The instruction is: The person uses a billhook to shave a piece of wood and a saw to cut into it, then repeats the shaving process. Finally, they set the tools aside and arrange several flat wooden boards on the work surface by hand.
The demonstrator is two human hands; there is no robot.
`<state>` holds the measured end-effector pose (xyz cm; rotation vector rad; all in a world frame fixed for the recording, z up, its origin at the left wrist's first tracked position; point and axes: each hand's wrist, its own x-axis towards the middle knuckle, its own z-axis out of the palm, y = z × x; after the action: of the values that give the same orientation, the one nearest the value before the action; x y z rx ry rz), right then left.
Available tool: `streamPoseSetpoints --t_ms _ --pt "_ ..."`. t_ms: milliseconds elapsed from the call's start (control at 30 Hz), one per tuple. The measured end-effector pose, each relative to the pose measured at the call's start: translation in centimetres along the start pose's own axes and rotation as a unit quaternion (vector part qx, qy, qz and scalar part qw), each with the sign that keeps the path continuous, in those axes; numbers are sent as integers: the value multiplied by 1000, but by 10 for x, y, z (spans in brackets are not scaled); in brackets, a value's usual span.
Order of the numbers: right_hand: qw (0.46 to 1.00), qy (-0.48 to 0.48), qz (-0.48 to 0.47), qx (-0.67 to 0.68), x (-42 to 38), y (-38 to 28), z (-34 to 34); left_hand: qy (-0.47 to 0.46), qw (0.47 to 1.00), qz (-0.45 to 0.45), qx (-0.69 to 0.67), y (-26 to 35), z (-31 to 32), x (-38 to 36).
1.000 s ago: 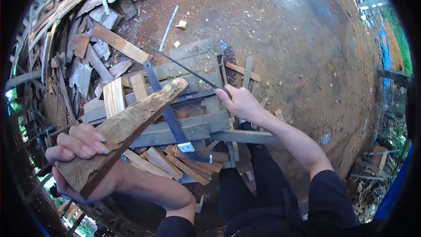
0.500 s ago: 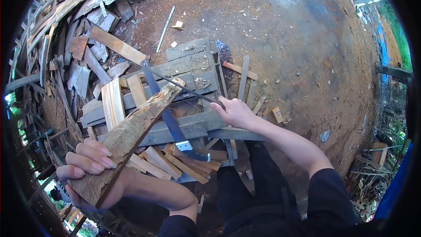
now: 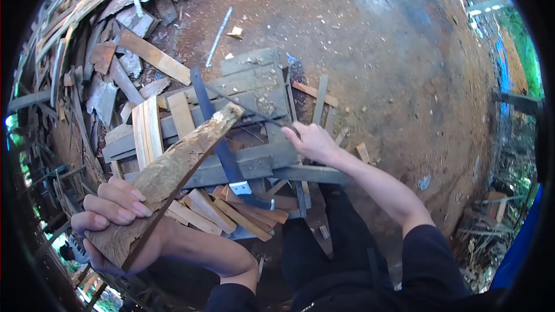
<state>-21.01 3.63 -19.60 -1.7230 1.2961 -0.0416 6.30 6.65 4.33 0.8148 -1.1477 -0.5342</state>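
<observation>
My left hand (image 3: 118, 211) is closed around the lower end of a rough, bark-edged piece of wood (image 3: 182, 164), tilted up and away toward the middle of the view. In my right hand (image 3: 315, 141) is the handle end of a long, thin dark blade (image 3: 251, 112), seen nearly edge-on. The blade passes just behind the wood's far end in this view. Beneath the wood, a hand saw (image 3: 225, 159) lies across the weathered plank bench (image 3: 254, 86), its near part showing below the wood.
Several cut wood strips (image 3: 211, 211) lie at the bench's near side, and pale boards (image 3: 147, 133) rest on its left. A large scrap wood pile (image 3: 87, 40) fills the left. Loose offcuts (image 3: 362, 153) and chips dot the dirt floor (image 3: 404, 92) on the right.
The blade has shifted along the wood's far end, its tip now less far left and away from the saw's end. My right hand has moved slightly right; the left keeps its grip.
</observation>
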Motion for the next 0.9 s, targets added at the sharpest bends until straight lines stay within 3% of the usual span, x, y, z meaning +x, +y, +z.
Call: streamPoseSetpoints --t_ms 167,200,267,500,767,900 --pt "991 50 -64 103 -23 -38 -27 2 999 -17 -27 2 -11 -3" --pt "991 51 -65 103 -20 -28 -16 -4 999 -17 -28 3 -12 -1" --pt "999 -13 39 -19 -6 9 15 -5 999 -23 -30 5 -8 -1" --pt "998 -8 23 51 -10 6 -4 -16 999 -28 -43 -5 0 6" --pt "999 16 27 34 -1 -4 -24 -29 998 -41 -40 -6 11 9" --pt "997 39 -21 63 -7 -24 -16 -44 996 -44 -59 -8 12 14"
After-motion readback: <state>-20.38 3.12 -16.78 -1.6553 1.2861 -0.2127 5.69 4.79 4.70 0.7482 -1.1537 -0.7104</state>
